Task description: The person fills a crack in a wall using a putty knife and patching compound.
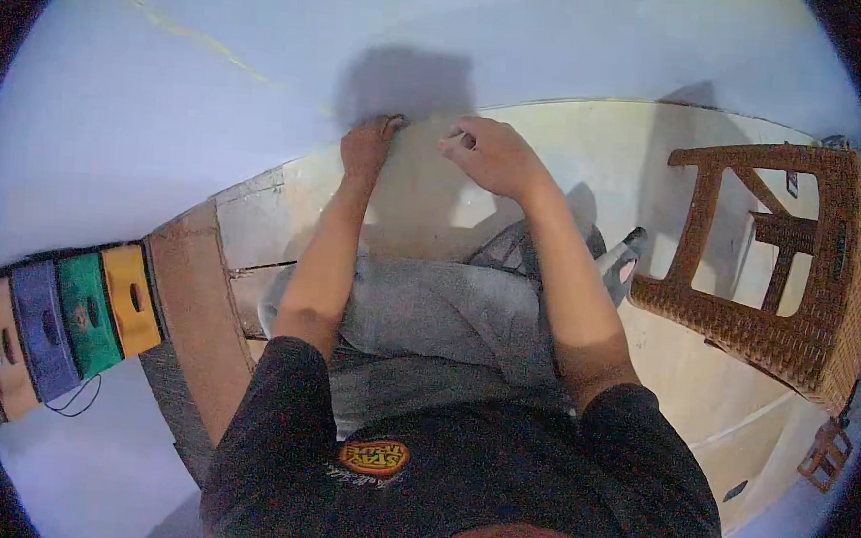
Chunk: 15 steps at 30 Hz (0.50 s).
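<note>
Both my arms stretch forward over my lap, and the two hands are raised a short way apart. My left hand (pixel 367 147) is closed, its fingertips curled together toward the right. Facing it, my right hand (pixel 496 157) is closed in a pinch, with a small pale spot at the fingertips. Whether anything thin is between the fingers is too small to make out. Below the hands, grey cloth (pixel 438 314) covers my lap. A black mesh-like piece (pixel 507 244) shows beyond the cloth, close to my right forearm.
On the right lies a brown woven chair-like frame (pixel 689 236), with a dark-tipped object (pixel 632 240) near it. A drawer unit (pixel 82 317) with coloured fronts stands at the left, next to a brown board (pixel 194 274). Ahead, a pale wall (pixel 268 22) meets the tan floor (pixel 606 142).
</note>
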Tool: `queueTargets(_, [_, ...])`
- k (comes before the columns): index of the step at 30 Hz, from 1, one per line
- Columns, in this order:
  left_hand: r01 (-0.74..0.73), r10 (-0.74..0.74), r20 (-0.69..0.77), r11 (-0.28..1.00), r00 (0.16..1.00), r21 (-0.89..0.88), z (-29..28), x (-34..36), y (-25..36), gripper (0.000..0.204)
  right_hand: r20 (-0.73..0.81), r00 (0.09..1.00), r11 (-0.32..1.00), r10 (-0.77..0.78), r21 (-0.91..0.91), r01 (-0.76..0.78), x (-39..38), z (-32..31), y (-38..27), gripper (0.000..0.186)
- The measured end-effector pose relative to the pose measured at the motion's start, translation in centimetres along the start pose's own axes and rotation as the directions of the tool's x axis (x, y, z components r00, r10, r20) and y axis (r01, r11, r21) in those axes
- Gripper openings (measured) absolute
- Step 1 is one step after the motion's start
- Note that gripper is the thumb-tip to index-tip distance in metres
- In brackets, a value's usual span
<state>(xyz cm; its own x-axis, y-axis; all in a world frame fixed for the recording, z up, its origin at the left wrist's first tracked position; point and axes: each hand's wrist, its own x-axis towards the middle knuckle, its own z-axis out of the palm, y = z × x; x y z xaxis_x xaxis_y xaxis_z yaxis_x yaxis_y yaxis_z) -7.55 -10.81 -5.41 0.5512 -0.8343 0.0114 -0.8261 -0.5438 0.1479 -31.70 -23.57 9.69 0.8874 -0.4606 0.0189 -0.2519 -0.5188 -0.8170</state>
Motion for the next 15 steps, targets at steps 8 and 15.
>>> queueTargets(8, [-0.057,0.057,0.000,0.989,0.998,0.135,0.6,0.2,-0.5,0.032,-0.012,0.993,0.993,0.119,0.023,-0.119,-0.2,0.1,-0.6,0.047])
queueTargets(15, [-0.014,0.018,-0.094,0.999,0.995,0.048,0.0,-0.3,0.6,0.032,-0.035,0.992,0.992,0.118,-0.034,-0.119,0.1,-0.2,-0.8,0.049])
